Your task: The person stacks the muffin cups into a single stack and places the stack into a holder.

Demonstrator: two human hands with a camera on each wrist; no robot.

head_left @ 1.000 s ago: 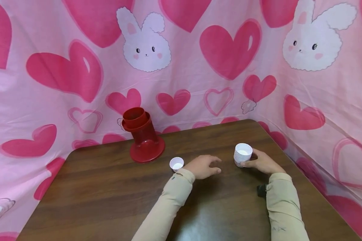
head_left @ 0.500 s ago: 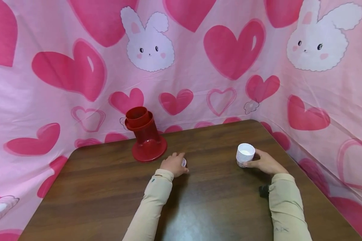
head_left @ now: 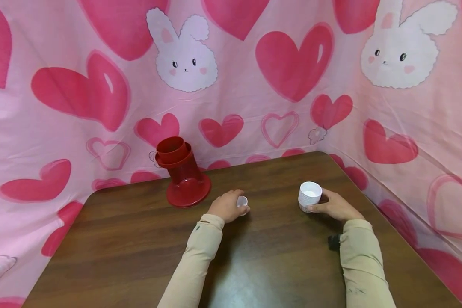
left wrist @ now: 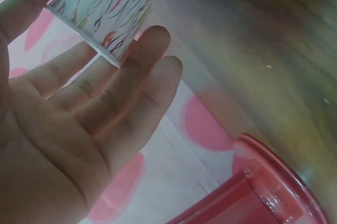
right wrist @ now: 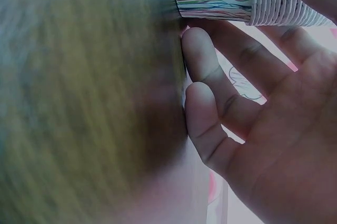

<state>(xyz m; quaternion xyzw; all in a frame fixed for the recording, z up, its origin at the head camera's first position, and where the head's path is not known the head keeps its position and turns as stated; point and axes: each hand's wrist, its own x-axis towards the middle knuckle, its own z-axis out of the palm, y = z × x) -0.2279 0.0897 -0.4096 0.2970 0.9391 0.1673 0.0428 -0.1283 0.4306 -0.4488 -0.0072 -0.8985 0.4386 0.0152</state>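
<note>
A small white paper cup (head_left: 242, 201) is in my left hand (head_left: 227, 206), left of the table's middle. The left wrist view shows coloured wavy lines on this paper cup (left wrist: 102, 11), with the thumb at one side of its rim and fingers at the other. Whether its base touches the table I cannot tell. Farther right, my right hand (head_left: 336, 207) holds a stack of similar paper cups (head_left: 309, 196) upright on the table. Several nested rims of the stack (right wrist: 279, 0) show in the right wrist view, above the lower curled fingers.
A red stand (head_left: 185, 184) with a wide round base and open tube top is at the back left of the brown wooden table (head_left: 119, 239). Pink heart-patterned cloth (head_left: 238, 94) hangs behind and along the right side. A black object (head_left: 334, 242) lies by the right sleeve.
My left hand has moved left from the table's middle to the single paper cup, taken hold of it and shifted it slightly right. The right hand stays at the stack.
</note>
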